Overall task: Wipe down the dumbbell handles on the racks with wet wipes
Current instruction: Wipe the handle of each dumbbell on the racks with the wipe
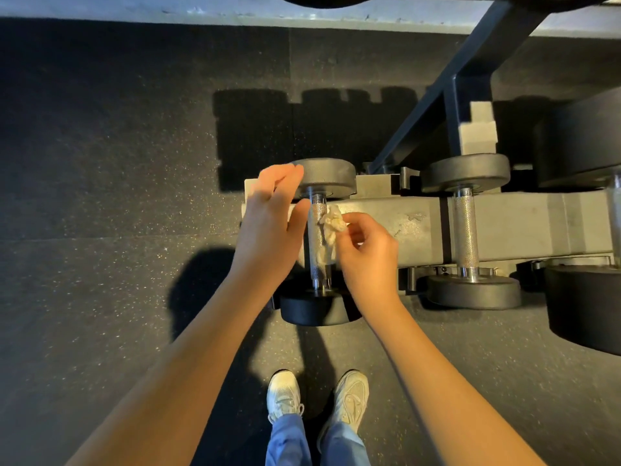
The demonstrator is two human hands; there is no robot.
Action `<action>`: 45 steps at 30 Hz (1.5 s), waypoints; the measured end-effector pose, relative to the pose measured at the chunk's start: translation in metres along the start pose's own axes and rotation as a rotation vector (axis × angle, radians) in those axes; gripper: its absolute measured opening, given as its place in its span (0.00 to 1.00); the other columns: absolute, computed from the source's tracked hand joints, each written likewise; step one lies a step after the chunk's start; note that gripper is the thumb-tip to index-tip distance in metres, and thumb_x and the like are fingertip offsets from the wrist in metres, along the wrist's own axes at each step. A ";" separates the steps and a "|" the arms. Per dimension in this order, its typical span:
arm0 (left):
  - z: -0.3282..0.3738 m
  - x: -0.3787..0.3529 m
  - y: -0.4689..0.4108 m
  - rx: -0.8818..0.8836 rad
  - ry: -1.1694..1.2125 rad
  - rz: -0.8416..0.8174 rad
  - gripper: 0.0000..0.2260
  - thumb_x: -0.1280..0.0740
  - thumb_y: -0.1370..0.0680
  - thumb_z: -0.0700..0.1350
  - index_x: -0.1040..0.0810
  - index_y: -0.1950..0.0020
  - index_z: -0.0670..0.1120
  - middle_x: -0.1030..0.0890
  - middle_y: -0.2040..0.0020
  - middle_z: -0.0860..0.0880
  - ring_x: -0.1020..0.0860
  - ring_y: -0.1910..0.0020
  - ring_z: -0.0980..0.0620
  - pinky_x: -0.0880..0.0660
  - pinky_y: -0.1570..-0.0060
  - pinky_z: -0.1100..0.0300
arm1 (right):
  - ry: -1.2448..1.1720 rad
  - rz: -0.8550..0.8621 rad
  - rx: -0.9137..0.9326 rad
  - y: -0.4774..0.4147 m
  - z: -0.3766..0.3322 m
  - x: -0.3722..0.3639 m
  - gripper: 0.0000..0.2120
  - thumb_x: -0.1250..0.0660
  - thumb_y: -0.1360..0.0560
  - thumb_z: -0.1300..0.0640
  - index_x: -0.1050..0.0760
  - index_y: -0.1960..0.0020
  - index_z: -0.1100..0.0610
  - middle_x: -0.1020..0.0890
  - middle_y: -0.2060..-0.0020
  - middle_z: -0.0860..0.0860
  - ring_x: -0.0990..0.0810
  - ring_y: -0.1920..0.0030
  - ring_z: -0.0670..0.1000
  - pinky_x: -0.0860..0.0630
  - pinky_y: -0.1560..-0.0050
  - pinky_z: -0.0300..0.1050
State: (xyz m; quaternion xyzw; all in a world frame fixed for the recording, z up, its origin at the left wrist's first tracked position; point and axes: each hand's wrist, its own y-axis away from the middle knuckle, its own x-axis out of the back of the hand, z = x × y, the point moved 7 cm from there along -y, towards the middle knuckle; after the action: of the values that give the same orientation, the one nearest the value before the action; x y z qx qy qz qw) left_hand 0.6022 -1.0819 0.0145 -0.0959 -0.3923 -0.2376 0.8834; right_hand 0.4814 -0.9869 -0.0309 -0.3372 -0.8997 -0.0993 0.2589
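A small black dumbbell lies across the grey rack rail (pixel 396 227), and its knurled steel handle (pixel 317 230) runs away from me. My right hand (pixel 366 253) pinches a crumpled white wet wipe (pixel 331 227) against the handle's right side. My left hand (pixel 268 220) hovers open just left of the handle, fingers near the far weight head (pixel 327 174). The near head (pixel 312 309) shows below my wrists.
A second dumbbell with a bare steel handle (pixel 465 230) sits to the right on the same rail. Larger black dumbbells (pixel 584 297) fill the right edge. A dark rack post (pixel 450 92) slants up behind. Speckled black rubber floor (pixel 117 163) spreads left, my white shoes (pixel 284 395) below.
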 end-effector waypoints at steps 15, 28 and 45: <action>-0.006 -0.005 -0.006 -0.019 -0.119 -0.079 0.21 0.47 0.18 0.40 0.40 0.24 0.47 0.39 0.25 0.48 0.41 0.26 0.51 0.41 0.30 0.58 | -0.004 0.050 -0.081 -0.029 0.003 -0.023 0.09 0.35 0.23 0.59 0.18 0.46 0.57 0.17 0.59 0.51 0.20 0.58 0.49 0.21 0.55 0.50; -0.007 -0.003 -0.009 -0.038 -0.054 -0.035 0.20 0.45 0.18 0.39 0.36 0.26 0.45 0.34 0.27 0.48 0.36 0.28 0.52 0.38 0.32 0.60 | -0.053 0.005 -0.162 -0.040 0.005 -0.024 0.09 0.34 0.24 0.61 0.19 0.46 0.57 0.17 0.58 0.50 0.19 0.58 0.47 0.22 0.56 0.41; 0.000 -0.003 -0.005 0.001 -0.083 -0.034 0.21 0.45 0.18 0.40 0.38 0.25 0.46 0.35 0.27 0.48 0.34 0.30 0.51 0.38 0.40 0.65 | 0.019 -0.143 -0.012 -0.008 0.011 -0.017 0.08 0.33 0.25 0.61 0.20 0.59 0.65 0.20 0.63 0.57 0.23 0.60 0.53 0.24 0.56 0.53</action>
State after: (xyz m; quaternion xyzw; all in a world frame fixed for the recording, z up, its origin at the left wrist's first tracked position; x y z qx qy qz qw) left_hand 0.5982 -1.0851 0.0126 -0.0984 -0.4304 -0.2480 0.8623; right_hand 0.4829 -0.9982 -0.0490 -0.2729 -0.9183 -0.1262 0.2573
